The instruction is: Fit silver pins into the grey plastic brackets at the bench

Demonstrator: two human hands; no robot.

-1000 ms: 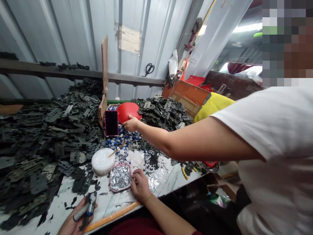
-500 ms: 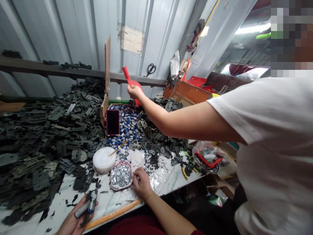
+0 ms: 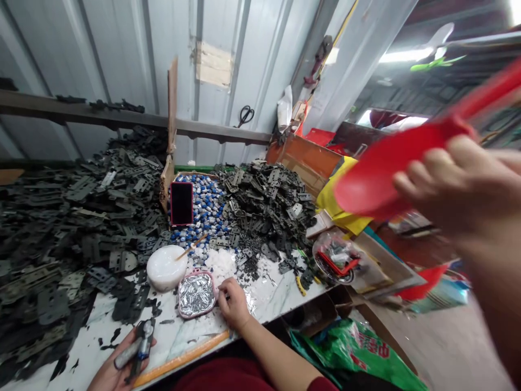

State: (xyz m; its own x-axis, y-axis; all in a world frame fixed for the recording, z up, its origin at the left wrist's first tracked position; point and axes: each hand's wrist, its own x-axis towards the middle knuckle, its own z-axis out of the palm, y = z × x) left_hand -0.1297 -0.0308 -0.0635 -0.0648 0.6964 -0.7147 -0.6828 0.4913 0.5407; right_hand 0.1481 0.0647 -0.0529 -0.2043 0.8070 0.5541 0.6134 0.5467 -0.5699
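The left hand (image 3: 118,365), fingers curled, holds 1 dark flat metal part with grey-blue cylinders (image 3: 138,347). The right hand (image 3: 234,304), fingers bent, is beside the pink-rimmed square tray of silver pins (image 3: 197,294).

Cool, soft daylight-like brightness here, spreading evenly around the right hand (image 3: 234,304)! Glints sparkle off the metal pins (image 3: 197,294) just left of it, fairly crisp. Far up to its right, a tube light (image 3: 407,55) glares white, and the red scoop (image 3: 386,168) smears with motion blur. Deep shadow below-right; far left, edges stretch and soften.
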